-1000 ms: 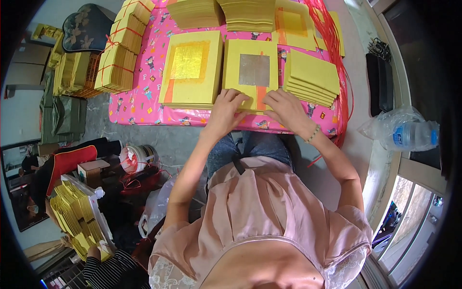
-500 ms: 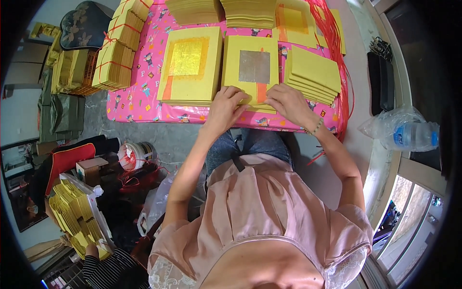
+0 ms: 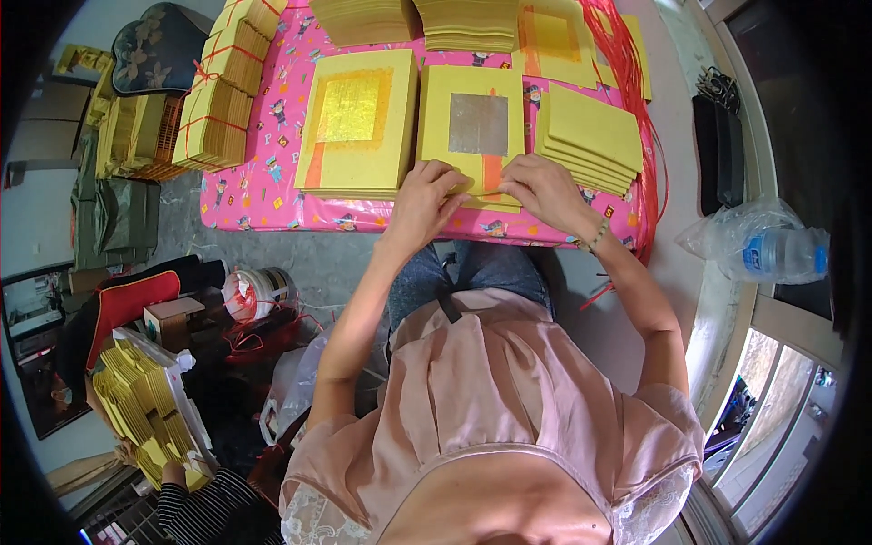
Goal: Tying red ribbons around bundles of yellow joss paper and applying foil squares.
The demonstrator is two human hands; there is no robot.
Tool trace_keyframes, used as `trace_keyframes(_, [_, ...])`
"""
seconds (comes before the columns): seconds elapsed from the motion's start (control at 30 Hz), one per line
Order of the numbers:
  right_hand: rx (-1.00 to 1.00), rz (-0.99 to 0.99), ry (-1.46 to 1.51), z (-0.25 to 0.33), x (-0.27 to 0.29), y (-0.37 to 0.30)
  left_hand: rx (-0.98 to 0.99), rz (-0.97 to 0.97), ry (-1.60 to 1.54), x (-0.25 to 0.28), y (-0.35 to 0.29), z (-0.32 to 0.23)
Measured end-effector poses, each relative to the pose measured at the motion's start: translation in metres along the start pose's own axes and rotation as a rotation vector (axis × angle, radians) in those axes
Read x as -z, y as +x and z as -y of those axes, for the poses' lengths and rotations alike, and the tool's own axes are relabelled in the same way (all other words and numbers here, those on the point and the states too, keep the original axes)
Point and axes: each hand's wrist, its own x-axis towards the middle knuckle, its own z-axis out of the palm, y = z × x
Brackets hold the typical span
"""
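A yellow paper sheet with a silver foil square and an orange strip lies in front of me on the pink table. My left hand pinches the near edge of this sheet at its left side. At the right side of that edge, my right hand has its fingers closed on the paper. The near edge looks lifted and curled between both hands. Left of it rests a stack of yellow paper topped with a gold foil square. Folded yellow papers lie in an overlapping pile just beyond my right hand.
Red strings hang over the table's right side. Tied yellow bundles line its left edge, and more paper stacks stand at the back. At lower left, another person's striped sleeve reaches toward a box of yellow papers.
My fingers have shifted very slightly along the sheet's near edge, which now looks a little more raised between them. Otherwise almost nothing differs.
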Motion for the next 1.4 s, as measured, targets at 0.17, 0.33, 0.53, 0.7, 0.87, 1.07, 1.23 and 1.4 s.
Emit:
trace_keyframes(0.17, [0.004, 0.015, 0.004, -0.002, 0.001, 0.0, -0.006, 0.008, 0.015, 0.001, 0.002, -0.001])
trace_keyframes(0.33, [-0.032, 0.028, -0.016, 0.007, 0.006, 0.0, -0.01, -0.027, 0.109, 0.0, 0.006, -0.007])
trace_keyframes(0.53, [0.024, -0.015, -0.228, 0.013, -0.002, 0.003, -0.012, 0.076, 0.292, 0.007, 0.02, -0.009])
trace_keyframes(0.7, [-0.045, -0.076, -0.165, 0.006, 0.026, 0.033, -0.108, -0.139, 0.283, 0.016, 0.036, -0.02])
trace_keyframes(0.87, [-0.167, -0.105, -0.207, -0.024, 0.046, 0.087, -0.175, -0.213, 0.316, 0.003, 0.041, -0.012])
trace_keyframes(1.07, [-0.26, -0.025, -0.307, -0.076, 0.042, 0.137, -0.127, -0.116, 0.356, -0.02, 0.062, -0.002])
trace_keyframes(1.23, [-0.249, 0.006, -0.343, -0.099, 0.032, 0.153, -0.089, -0.1, 0.411, -0.029, 0.073, 0.009])
trace_keyframes(1.4, [-0.248, 0.086, -0.363, -0.104, 0.028, 0.17, -0.079, -0.088, 0.408, -0.033, 0.075, 0.018])
